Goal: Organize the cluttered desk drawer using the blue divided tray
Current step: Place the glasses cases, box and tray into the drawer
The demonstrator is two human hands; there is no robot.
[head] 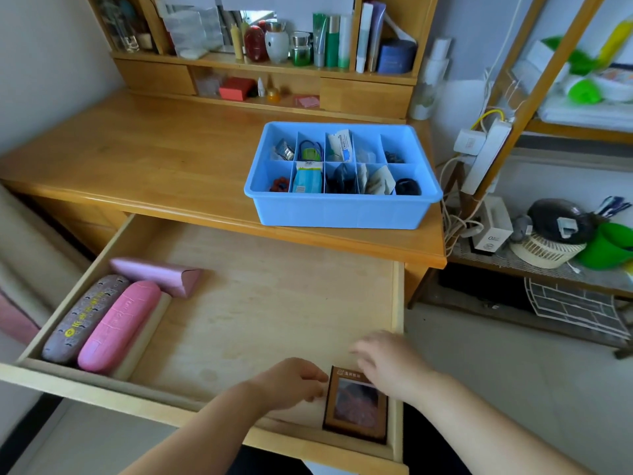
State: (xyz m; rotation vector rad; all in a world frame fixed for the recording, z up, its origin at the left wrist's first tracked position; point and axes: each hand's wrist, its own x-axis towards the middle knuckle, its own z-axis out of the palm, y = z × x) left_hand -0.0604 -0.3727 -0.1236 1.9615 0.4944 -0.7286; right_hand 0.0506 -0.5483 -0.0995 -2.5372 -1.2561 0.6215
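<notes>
Bottles (329,41) line the hutch shelf; a green bucket (609,246) sits right.

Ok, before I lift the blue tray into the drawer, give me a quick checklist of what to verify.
1. Drawer pulled fully open: ok.
2. Bare drawer floor in the middle for the blue tray: ok.
3. Pink case, grey case and pink box set against the left side: ok.
4. Brown box settled in the front right corner: ok.
5. Hands free: left hand and right hand hold nothing, both at the brown box: ok.
6. Tray fits the remaining width: cannot tell.
</notes>
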